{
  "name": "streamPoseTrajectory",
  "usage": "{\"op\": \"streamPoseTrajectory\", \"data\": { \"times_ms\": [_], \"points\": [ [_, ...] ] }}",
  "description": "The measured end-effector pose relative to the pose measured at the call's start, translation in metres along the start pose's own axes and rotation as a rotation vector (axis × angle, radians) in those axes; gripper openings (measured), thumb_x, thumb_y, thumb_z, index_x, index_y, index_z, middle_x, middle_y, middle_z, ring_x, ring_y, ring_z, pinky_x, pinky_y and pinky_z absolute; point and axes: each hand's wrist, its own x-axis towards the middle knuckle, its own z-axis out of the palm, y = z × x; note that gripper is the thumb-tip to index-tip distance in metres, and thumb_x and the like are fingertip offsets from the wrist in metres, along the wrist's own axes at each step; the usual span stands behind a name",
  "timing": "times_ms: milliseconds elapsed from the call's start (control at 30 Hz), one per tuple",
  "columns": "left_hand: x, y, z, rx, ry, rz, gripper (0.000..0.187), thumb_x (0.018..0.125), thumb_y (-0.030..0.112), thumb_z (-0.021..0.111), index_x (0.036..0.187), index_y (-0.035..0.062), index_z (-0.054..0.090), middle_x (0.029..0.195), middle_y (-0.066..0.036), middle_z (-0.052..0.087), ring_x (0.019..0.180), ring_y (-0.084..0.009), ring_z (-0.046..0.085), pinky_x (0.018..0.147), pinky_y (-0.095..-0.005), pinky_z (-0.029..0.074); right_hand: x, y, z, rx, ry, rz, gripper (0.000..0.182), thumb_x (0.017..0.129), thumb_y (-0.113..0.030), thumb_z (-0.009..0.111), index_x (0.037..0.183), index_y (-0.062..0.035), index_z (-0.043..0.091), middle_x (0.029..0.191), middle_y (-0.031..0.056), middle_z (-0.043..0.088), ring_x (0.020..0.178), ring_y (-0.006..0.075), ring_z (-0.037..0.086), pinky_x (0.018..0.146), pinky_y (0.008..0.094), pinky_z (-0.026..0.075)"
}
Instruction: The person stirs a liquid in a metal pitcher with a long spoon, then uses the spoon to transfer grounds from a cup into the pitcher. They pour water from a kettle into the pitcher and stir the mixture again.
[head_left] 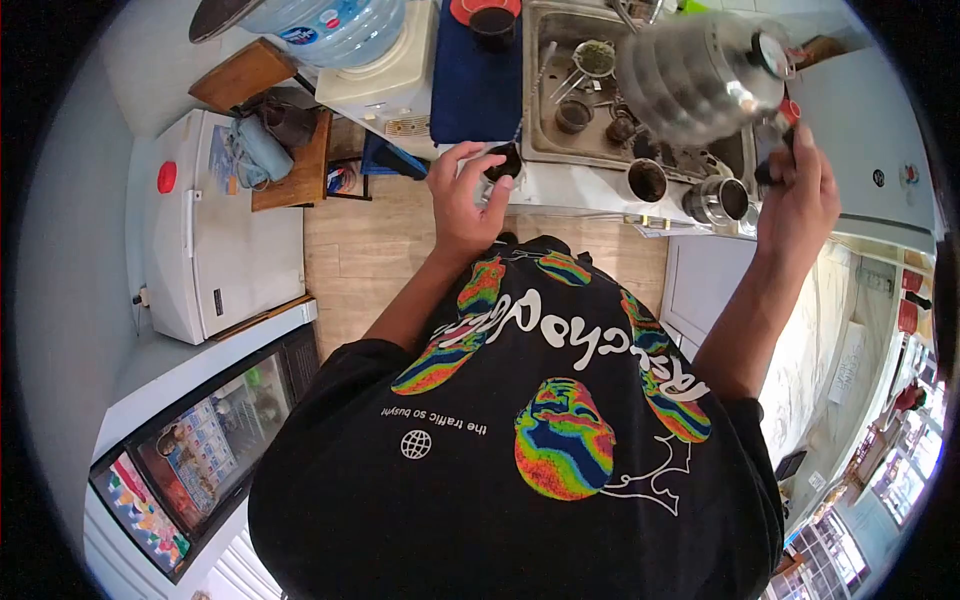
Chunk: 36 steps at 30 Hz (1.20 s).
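My right hand (798, 200) is closed round the dark handle of a large silver kettle (690, 78), raised over the sink and slightly blurred. The kettle's thin spout reaches left toward a small cup (505, 165) on the counter edge. Around that cup's near side, the fingers of my left hand (470, 198) are curled, thumb at its rim. Dark contents show inside the cup. To the right stand a cup with dark grounds (647, 181) and a metal pitcher (715, 202) with dark contents.
The metal sink (545, 125) holds a strainer (595, 60) and a glass (573, 116). A dark blue cloth (475, 90) lies left of it, with a dark cup (492, 28) beyond. A water dispenser (375, 90) and a white fridge (240, 230) stand at left.
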Motion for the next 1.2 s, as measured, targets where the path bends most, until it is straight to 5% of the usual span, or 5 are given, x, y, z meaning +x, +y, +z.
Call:
{"op": "streamPoseTrajectory", "data": {
  "times_ms": [300, 533, 933, 1033, 1200],
  "points": [
    [-0.008, -0.050, -0.042, 0.038, 0.024, -0.069, 0.032, 0.085, 0.016, 0.077, 0.115, 0.0101, 0.071, 0.129, -0.013, 0.060, 0.120, -0.0303, 0.058, 0.104, -0.0454, 0.039, 0.069, 0.030, 0.133, 0.006, -0.140, -0.098, 0.026, 0.095, -0.019, 0.077, 0.076, -0.0035, 0.068, 0.074, -0.0006, 0.058, 0.071, 0.0097, 0.048, 0.068, 0.0274, 0.036],
    [-0.015, -0.064, -0.061, 0.118, 0.070, -0.195, 0.031, 0.086, 0.018, 0.076, 0.116, 0.0109, 0.071, 0.129, -0.014, 0.060, 0.122, -0.0308, 0.058, 0.106, -0.0464, 0.038, 0.101, 0.098, 0.194, 0.104, -0.371, 0.071, 0.030, 0.094, -0.021, 0.079, 0.071, -0.0075, 0.065, 0.071, -0.0029, 0.056, 0.068, 0.0083, 0.047, 0.065, 0.0264, 0.035],
    [-0.015, -0.076, -0.070, 0.200, 0.107, -0.255, 0.031, 0.089, 0.014, 0.074, 0.118, 0.0068, 0.068, 0.125, -0.017, 0.059, 0.120, -0.0354, 0.057, 0.104, -0.0470, 0.043, 0.099, 0.163, 0.201, 0.184, -0.489, 0.236, 0.031, 0.099, -0.020, 0.073, 0.071, -0.0105, 0.061, 0.068, -0.0039, 0.049, 0.066, 0.0089, 0.042, 0.064, 0.0267, 0.034],
    [-0.012, -0.077, -0.069, 0.196, 0.095, -0.260, 0.031, 0.088, 0.013, 0.075, 0.118, 0.0069, 0.067, 0.125, -0.018, 0.059, 0.120, -0.0358, 0.056, 0.104, -0.0470, 0.044, 0.100, 0.187, 0.194, 0.287, -0.568, 0.262, 0.026, 0.096, -0.022, 0.076, 0.077, -0.0078, 0.069, 0.074, -0.0037, 0.059, 0.068, 0.0078, 0.048, 0.064, 0.0261, 0.036],
    [-0.014, -0.085, -0.065, 0.162, 0.093, -0.305, 0.031, 0.088, 0.019, 0.075, 0.118, 0.0119, 0.070, 0.128, -0.012, 0.060, 0.124, -0.0309, 0.056, 0.105, -0.0481, 0.038, 0.087, 0.203, 0.193, 0.287, -0.558, 0.339, 0.030, 0.101, -0.025, 0.071, 0.076, -0.0090, 0.068, 0.071, -0.0027, 0.059, 0.065, 0.0089, 0.049, 0.064, 0.0272, 0.039]
  ]
}}
